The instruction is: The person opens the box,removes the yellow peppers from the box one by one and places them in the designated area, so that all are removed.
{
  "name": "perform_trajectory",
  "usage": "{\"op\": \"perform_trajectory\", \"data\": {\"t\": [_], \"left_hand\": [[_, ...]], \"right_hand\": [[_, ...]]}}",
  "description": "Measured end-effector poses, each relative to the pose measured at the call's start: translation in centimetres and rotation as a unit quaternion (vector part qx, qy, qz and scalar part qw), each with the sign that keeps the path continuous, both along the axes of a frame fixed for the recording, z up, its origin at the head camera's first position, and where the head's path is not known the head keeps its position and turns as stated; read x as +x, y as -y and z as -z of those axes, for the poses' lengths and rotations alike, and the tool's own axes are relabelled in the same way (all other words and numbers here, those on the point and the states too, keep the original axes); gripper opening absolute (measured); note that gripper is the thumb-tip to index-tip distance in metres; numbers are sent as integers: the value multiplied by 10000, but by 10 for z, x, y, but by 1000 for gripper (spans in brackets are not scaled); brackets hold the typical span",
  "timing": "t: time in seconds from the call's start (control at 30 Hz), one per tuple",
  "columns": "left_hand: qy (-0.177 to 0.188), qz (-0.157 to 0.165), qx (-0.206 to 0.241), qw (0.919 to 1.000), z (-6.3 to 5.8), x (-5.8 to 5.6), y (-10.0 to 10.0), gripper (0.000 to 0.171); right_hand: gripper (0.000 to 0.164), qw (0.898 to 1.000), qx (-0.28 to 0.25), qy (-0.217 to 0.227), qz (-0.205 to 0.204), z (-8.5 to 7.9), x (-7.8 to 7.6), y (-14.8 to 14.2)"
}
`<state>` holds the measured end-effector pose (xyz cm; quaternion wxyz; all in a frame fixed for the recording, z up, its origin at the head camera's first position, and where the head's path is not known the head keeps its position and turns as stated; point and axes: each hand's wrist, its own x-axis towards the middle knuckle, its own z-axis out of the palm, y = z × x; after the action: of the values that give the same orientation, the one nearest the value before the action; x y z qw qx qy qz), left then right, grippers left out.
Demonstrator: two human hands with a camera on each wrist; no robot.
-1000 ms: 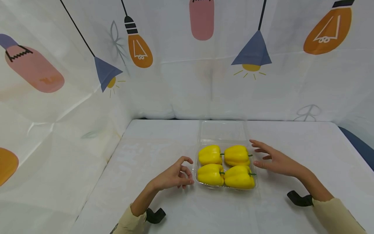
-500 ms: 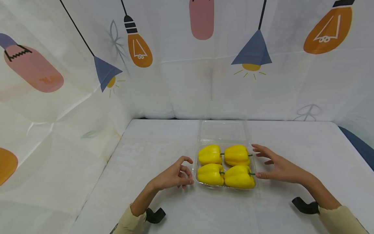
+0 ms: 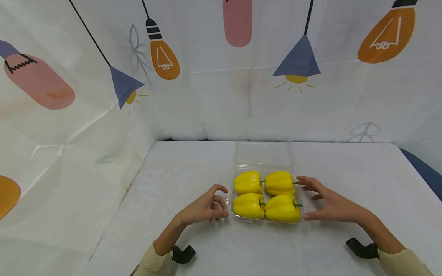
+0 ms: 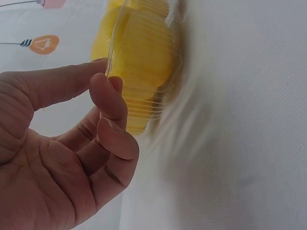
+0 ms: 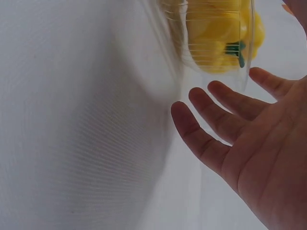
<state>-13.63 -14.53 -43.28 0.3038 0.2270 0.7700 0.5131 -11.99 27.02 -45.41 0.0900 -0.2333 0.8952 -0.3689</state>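
Several yellow bell peppers (image 3: 280, 183) with green stems fill a clear plastic clamshell container (image 3: 264, 168), whose lid (image 3: 264, 153) lies folded back on the far side. At its left edge is my left hand (image 3: 205, 207), fingers loosely bent, the tips right at the rim. The left wrist view shows the thumb and bent fingers (image 4: 115, 139) overlapping the container's rim, with no pepper among them. My right hand (image 3: 335, 203) is beside the right edge, its thumb near the front right corner. Its fingers (image 5: 199, 132) are spread and mostly straight in the right wrist view.
The container stands on a white-covered table (image 3: 186, 165). A white curtain (image 3: 214, 103) printed with lamps and bulbs hangs behind and to the left. Each sleeve has a black curved piece (image 3: 183, 254) sticking out by the wrist.
My right hand has slid toward me along the container's right side, its thumb now lower by the front corner. The left hand, peppers and container stay where they were.
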Motion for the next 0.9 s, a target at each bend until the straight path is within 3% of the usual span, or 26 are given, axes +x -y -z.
{"op": "perform_trajectory", "data": {"t": [0.47, 0.73, 0.9], "left_hand": [[-306, -25, -228, 9993, -6, 2, -1, 61], [-1318, 8, -731, 9886, -13, 3, 0, 59], [-1796, -27, -740, 9810, -20, 3, -2, 53]], "right_hand": [[104, 10000, -25, 64, -19, -1, 3, 3], [105, 9999, -8, 144, 14, 0, 3, 4], [105, 9999, -3, 142, 3, 1, 3, 3]]}}
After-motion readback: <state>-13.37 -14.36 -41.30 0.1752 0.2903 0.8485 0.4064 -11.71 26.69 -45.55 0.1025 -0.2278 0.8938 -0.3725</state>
